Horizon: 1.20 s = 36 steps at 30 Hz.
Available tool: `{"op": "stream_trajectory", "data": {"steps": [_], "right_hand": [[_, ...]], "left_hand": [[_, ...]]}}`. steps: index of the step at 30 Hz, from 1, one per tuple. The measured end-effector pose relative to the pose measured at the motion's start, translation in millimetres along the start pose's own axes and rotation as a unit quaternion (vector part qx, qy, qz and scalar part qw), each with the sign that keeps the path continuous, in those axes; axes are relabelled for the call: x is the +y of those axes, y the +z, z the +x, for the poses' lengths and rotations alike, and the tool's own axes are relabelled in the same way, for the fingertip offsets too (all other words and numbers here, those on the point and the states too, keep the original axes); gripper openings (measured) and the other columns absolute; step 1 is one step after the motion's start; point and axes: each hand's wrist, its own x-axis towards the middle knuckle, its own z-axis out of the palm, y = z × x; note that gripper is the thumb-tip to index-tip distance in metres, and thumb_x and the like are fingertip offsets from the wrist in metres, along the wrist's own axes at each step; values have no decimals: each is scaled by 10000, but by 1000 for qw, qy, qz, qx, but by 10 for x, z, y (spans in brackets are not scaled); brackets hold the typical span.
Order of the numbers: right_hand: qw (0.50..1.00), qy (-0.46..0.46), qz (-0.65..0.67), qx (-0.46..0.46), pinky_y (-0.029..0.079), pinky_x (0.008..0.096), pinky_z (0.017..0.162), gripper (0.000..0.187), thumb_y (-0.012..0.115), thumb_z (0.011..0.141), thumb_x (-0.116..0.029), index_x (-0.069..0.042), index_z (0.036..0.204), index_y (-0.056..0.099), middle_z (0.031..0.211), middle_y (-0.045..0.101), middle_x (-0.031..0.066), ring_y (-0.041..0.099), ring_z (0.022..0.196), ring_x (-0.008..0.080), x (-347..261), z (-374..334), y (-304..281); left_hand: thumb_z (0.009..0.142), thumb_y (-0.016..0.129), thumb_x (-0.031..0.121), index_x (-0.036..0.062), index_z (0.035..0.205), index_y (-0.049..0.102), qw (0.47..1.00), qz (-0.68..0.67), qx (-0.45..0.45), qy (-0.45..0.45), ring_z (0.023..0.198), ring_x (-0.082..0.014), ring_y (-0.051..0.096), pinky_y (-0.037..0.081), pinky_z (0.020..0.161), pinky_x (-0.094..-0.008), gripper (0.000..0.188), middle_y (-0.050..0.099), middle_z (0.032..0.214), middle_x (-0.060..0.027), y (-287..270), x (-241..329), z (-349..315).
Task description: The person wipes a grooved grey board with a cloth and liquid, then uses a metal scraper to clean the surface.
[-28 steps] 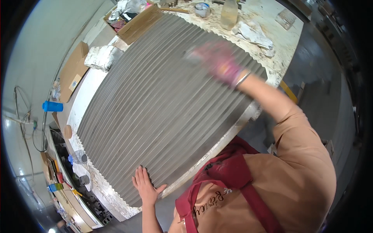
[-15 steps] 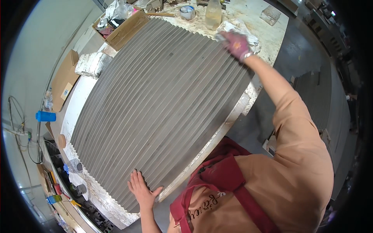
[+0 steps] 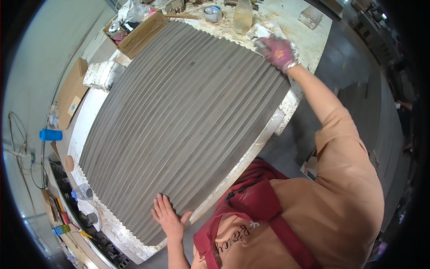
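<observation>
A large grey panel of narrow parallel ridges (image 3: 179,121) lies across the white work table, its ends toothed. My bare left hand (image 3: 169,219) rests flat on the panel's near left corner, fingers stretched out and thumb spread toward the near edge. My right hand (image 3: 277,53), in a pink glove with greyish fingers, is at the panel's far right corner. Its fingers are bent over the toothed end and blurred, so whether they hold anything cannot be made out. Just beyond this hand lies a crumpled white cloth (image 3: 268,30).
Behind the panel stand a cloudy bottle (image 3: 242,18), a small tub (image 3: 212,14) and a cardboard box (image 3: 142,35) of scraps. A white wrapped block (image 3: 104,75) sits at the left, near a blue cup (image 3: 51,135). The stained white table (image 3: 309,42) extends past the far right corner.
My right hand has shifted slightly right and nearer along the panel's far right corner. My left hand has slid a little to the right, still flat on the ridges.
</observation>
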Motion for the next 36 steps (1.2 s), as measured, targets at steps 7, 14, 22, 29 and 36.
{"op": "stream_trajectory", "data": {"steps": [7,14,22,29,36], "right_hand": [[911,-399,29,103,433,462,924,298,521,923,-306,-199,1199,560,1158,543,88,537,1051,262,-1938,-920,103],[933,-336,118,47,334,461,1014,472,555,874,-291,-320,1338,476,1253,554,43,521,1165,243,-1175,-700,305],[971,-188,-13,150,462,396,742,423,611,843,-244,-220,1262,554,956,588,100,612,786,270,-147,-332,-37],[996,85,12,19,511,411,767,376,590,828,-309,-216,1192,578,1023,629,146,649,863,292,63,-199,-94],[884,-394,205,-149,281,467,1086,439,490,914,-301,-207,1342,473,1342,465,1,425,1250,189,-2402,-1608,123]], "left_hand": [[645,684,608,-19,1423,292,1000,23,-1,15,1393,-365,234,127,1120,-504,1074,280,1501,-189,-18,3,93],[623,695,612,-20,1428,283,1000,18,14,-1,1399,-361,227,124,1123,-497,1103,276,1506,-184,21,-31,-5],[620,706,601,-21,1437,265,1000,14,11,4,1402,-366,218,116,1125,-500,1118,266,1512,-180,30,22,40],[645,708,591,-7,1429,287,1000,9,19,-3,1394,-374,233,138,1104,-542,1071,278,1506,-185,31,-31,-8],[622,737,549,20,1436,293,999,5,40,26,1396,-338,246,143,1120,-495,1067,290,1510,-143,3,49,119]]}}
